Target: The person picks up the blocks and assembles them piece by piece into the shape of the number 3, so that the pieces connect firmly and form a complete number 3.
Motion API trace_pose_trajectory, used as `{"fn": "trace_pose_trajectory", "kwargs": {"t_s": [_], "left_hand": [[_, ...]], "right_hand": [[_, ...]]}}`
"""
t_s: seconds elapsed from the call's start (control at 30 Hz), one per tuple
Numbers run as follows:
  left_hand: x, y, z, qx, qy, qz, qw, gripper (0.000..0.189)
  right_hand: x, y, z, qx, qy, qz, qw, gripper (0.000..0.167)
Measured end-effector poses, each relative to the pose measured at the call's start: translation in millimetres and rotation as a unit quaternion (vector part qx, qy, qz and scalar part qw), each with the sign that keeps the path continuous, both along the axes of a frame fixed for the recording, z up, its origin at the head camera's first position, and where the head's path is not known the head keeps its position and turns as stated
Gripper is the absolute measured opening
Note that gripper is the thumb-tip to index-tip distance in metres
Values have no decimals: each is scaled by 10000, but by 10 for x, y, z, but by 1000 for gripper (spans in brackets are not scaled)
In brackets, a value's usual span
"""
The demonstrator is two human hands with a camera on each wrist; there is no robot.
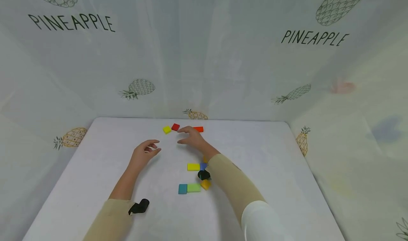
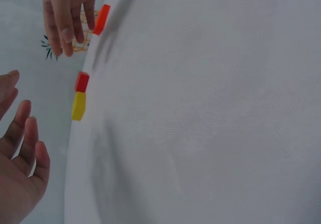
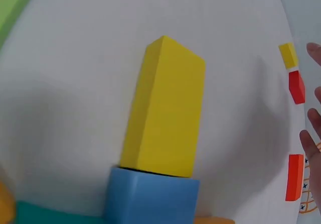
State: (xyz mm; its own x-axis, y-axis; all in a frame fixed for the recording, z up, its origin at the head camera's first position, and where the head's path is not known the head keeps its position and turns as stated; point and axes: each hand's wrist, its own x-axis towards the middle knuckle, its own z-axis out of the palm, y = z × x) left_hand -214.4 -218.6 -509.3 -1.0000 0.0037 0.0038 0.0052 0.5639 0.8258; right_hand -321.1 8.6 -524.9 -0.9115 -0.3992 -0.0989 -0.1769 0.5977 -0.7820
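Observation:
My right hand (image 1: 193, 139) hovers over the far part of the table, fingers and thumb spread apart with nothing between them. Just beyond its fingertips is a small red block (image 1: 175, 127), with a small yellow block (image 1: 167, 129) at its left corner. An orange-red oblong block (image 1: 199, 129) lies behind the right hand, partly covered by it. To the left, my left hand (image 1: 144, 154) is raised above the table, its fingers loosely bent and holding nothing. In the left wrist view, the left hand's fingers (image 2: 25, 133) are apart.
Nearer me, a yellow oblong block (image 3: 168, 108) meets a blue block (image 3: 150, 196), with a teal piece (image 3: 57, 214) beside it. A teal square (image 1: 182, 189) adjoins a light green block (image 1: 193, 188), near an orange block (image 1: 205, 184). Pineapple-print cloth (image 1: 210, 56) hangs behind the table.

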Motion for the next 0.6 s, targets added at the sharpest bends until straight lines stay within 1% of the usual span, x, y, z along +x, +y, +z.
{"fn": "trace_pose_trajectory", "kwargs": {"t_s": [0.1,0.27,0.43,0.5,0.6], "left_hand": [[42,-7,-29,56,-4,41,10000,41],[116,-32,-80,13,-72,32,10000,42],[129,-51,-110,30,-55,120,9999,41],[131,-57,-107,54,-57,125,9999,42],[138,-72,-99,59,-107,145,9998,45]], "right_hand": [[-101,-45,-71,212,160,77,9996,47],[-210,-109,-159,510,184,215,9983,54],[-307,-157,-209,563,221,222,9979,63],[-356,-178,-232,552,209,210,9980,65],[-439,-211,-271,711,262,255,9968,67]]}}
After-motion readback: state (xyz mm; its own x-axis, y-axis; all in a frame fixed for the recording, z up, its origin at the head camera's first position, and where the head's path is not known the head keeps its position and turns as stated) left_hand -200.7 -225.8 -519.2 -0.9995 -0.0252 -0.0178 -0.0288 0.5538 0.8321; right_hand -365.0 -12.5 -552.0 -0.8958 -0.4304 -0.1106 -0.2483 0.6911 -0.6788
